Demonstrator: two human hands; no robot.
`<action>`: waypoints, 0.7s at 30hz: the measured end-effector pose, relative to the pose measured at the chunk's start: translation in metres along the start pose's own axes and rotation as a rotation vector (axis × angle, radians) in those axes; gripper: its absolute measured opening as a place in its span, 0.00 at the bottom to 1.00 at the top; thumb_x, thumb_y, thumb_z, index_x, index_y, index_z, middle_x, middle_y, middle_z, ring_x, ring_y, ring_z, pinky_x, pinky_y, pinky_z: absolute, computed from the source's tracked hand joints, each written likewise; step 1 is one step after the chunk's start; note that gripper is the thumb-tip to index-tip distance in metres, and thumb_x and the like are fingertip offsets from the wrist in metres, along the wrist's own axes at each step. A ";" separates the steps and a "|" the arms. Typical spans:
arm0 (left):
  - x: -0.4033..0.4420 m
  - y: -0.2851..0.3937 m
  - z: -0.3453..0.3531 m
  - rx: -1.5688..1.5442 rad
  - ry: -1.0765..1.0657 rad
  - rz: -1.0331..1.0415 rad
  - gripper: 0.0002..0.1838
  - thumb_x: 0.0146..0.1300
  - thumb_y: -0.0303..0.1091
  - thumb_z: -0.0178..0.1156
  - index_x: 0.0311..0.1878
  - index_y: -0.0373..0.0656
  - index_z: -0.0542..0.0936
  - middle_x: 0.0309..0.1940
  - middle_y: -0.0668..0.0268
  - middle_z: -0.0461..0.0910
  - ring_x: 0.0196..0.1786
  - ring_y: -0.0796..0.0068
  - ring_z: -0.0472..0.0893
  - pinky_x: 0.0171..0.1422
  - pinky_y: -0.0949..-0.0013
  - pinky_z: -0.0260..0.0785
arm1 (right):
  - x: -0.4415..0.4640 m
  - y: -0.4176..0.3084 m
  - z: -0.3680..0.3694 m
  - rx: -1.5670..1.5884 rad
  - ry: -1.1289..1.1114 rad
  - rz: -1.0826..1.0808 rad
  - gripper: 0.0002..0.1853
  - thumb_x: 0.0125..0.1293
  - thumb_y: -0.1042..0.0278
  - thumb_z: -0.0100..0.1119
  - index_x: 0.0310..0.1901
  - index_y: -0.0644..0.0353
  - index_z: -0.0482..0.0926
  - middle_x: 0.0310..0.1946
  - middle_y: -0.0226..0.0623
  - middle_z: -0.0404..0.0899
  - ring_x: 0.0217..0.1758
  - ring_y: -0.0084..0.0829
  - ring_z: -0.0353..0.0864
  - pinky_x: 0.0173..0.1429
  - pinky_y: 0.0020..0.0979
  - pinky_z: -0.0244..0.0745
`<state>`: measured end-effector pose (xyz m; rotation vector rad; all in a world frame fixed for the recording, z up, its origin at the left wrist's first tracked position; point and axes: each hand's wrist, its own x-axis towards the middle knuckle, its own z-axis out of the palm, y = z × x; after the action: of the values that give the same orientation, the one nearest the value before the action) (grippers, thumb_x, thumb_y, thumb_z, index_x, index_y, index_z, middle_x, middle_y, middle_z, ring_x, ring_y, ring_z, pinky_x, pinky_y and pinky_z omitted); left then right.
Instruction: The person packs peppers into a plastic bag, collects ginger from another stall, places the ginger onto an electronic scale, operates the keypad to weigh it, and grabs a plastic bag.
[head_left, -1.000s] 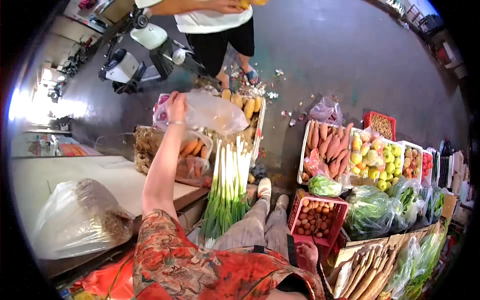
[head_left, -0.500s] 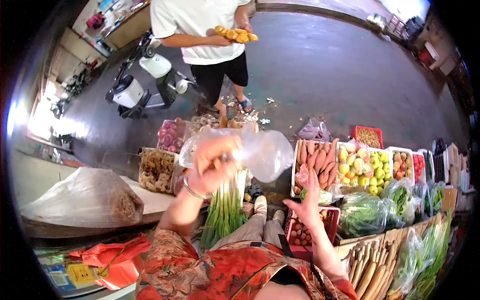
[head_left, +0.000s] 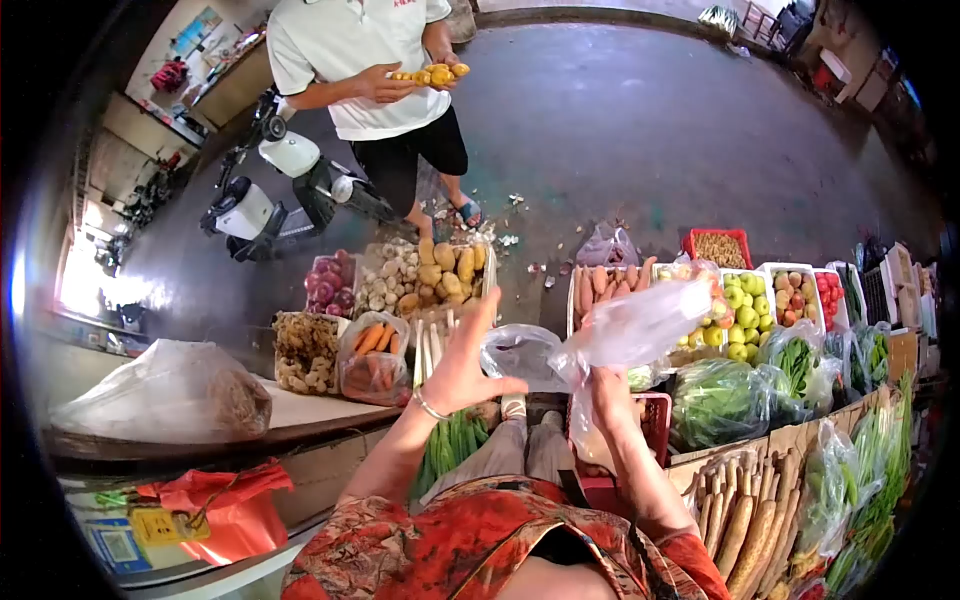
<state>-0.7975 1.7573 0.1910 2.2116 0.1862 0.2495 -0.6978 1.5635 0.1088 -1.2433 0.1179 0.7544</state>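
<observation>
Grey floor [head_left: 640, 150] fills the upper middle of the frame, and crated vegetables and fruits lie across its middle, among them potatoes [head_left: 450, 275], red onions [head_left: 330, 283] and green apples [head_left: 745, 310]. Right of the centre is a translucent plastic bag [head_left: 640, 325]. Its long axis runs obliquely, and the puffed end points to the upper right; a loose loop extends to the left, and another part hangs downward. The right hand [head_left: 608, 395] has its fingers closed on the gathered middle of this bag. The left hand [head_left: 455, 365] is open, with the thumb and fingers spread, near the loop; whether it touches the loop, I cannot tell. At the upper left, a person in a white shirt [head_left: 355, 60] holds yellow produce [head_left: 430, 76]. Red lettering on this shirt is cut by the frame edge and unreadable. At the lower left, a blue label [head_left: 118, 545] bears a QR-like square, beside a yellow label [head_left: 165, 526]; their writing is too small to read.
</observation>
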 end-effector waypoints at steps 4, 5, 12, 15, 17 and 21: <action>-0.023 -0.004 0.051 0.512 -0.363 -0.069 0.60 0.34 0.44 0.74 0.70 0.57 0.47 0.68 0.58 0.51 0.71 0.60 0.47 0.71 0.46 0.36 | -0.034 0.000 -0.024 -0.048 0.119 0.202 0.14 0.59 0.72 0.52 0.47 0.64 0.72 0.37 0.35 0.74 0.32 0.27 0.73 0.36 0.27 0.70; -0.027 -0.012 0.062 0.538 -0.391 -0.024 0.57 0.37 0.41 0.72 0.70 0.57 0.48 0.65 0.57 0.58 0.70 0.59 0.52 0.71 0.45 0.35 | -0.054 -0.023 -0.014 0.068 0.094 0.190 0.13 0.58 0.72 0.52 0.45 0.64 0.72 0.38 0.36 0.75 0.33 0.28 0.74 0.36 0.29 0.70; -0.075 -0.082 0.075 -0.421 -0.186 -0.527 0.18 0.55 0.22 0.49 0.51 0.41 0.69 0.30 0.61 0.78 0.29 0.66 0.80 0.34 0.65 0.71 | -0.072 -0.025 -0.046 0.195 0.028 0.183 0.11 0.57 0.71 0.56 0.41 0.65 0.74 0.36 0.37 0.76 0.36 0.29 0.75 0.39 0.30 0.71; -0.061 -0.023 0.040 -0.727 0.019 -0.543 0.13 0.58 0.17 0.42 0.45 0.37 0.72 0.26 0.66 0.75 0.21 0.79 0.75 0.22 0.78 0.68 | -0.065 0.002 -0.060 -0.082 -0.087 0.078 0.16 0.56 0.66 0.58 0.45 0.65 0.74 0.42 0.36 0.74 0.43 0.32 0.72 0.50 0.33 0.67; -0.050 0.011 0.025 -0.705 0.015 -0.570 0.14 0.57 0.16 0.44 0.45 0.38 0.72 0.28 0.66 0.75 0.23 0.82 0.75 0.23 0.80 0.67 | -0.061 0.011 -0.043 -0.257 -0.230 0.002 0.25 0.56 0.64 0.59 0.55 0.63 0.66 0.53 0.40 0.67 0.55 0.35 0.65 0.60 0.37 0.61; -0.034 0.052 0.021 -0.429 -0.262 -0.135 0.12 0.61 0.35 0.56 0.42 0.36 0.76 0.32 0.66 0.79 0.32 0.79 0.78 0.35 0.77 0.70 | -0.081 -0.005 -0.007 -0.523 -0.378 -0.347 0.39 0.57 0.66 0.58 0.67 0.60 0.48 0.67 0.46 0.49 0.70 0.39 0.49 0.70 0.36 0.49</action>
<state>-0.8234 1.7018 0.2158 1.7749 0.1229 -0.0722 -0.7539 1.5195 0.1489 -1.5330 -0.6252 0.7222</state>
